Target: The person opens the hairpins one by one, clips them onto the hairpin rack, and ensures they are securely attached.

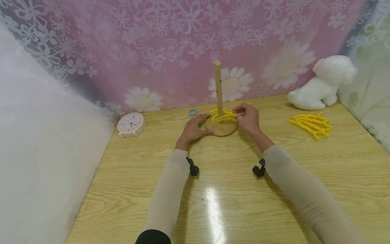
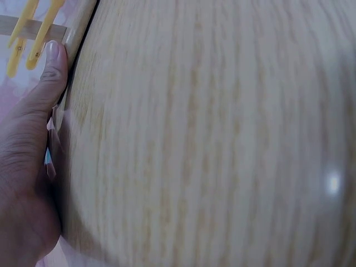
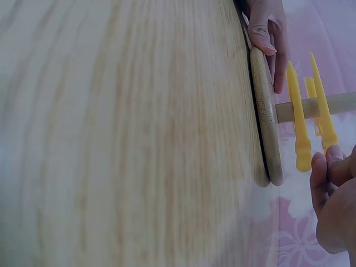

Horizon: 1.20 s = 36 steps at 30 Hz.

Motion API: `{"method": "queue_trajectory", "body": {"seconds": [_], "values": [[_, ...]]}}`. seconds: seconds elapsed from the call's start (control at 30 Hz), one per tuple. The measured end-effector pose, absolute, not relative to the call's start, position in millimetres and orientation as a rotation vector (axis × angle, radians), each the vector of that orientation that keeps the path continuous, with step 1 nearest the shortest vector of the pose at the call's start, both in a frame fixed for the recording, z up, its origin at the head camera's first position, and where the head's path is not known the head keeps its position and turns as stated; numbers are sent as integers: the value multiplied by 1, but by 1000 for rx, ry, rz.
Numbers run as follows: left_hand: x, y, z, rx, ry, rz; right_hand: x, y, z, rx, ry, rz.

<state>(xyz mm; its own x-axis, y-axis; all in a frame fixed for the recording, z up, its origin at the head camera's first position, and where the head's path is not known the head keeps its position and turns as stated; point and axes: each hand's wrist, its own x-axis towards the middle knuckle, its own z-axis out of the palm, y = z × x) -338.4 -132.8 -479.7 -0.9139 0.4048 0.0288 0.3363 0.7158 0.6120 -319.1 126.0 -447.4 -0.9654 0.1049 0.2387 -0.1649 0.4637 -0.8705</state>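
A wooden post (image 1: 218, 89) rises from a round wooden base (image 1: 223, 130) at the back middle of the table. My left hand (image 1: 194, 129) grips the base's left edge, with the thumb at the front and the fingers farther back. With thumb and fingertips, my right hand (image 1: 249, 118) pinches the end of a yellow plastic clip (image 3: 324, 114) at the post. Another yellow clip (image 3: 300, 125) lies across the post nearer the base, apart from the right fingertips. In the left wrist view, the left thumb (image 2: 53, 69) lies against the base's rim.
Several more yellow clips (image 1: 310, 124) lie fanned out at the right. Behind them sits a white plush dog (image 1: 324, 83). A blue ring (image 1: 193, 112) lies behind my left hand, and a pale round clock (image 1: 131, 124) is at the left. Floral cloth (image 1: 170, 51) hangs along the back.
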Motion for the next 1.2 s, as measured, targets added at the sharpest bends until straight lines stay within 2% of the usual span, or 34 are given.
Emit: {"method": "queue_trajectory", "body": {"seconds": [0.8,1.2], "values": [[-338,-133,-479,576,2813,959,-323,122,-451,58,-2452,1584],[-337,-132,-479,581,2814,972,-312,128,-455,108,-2389,1775]]}}
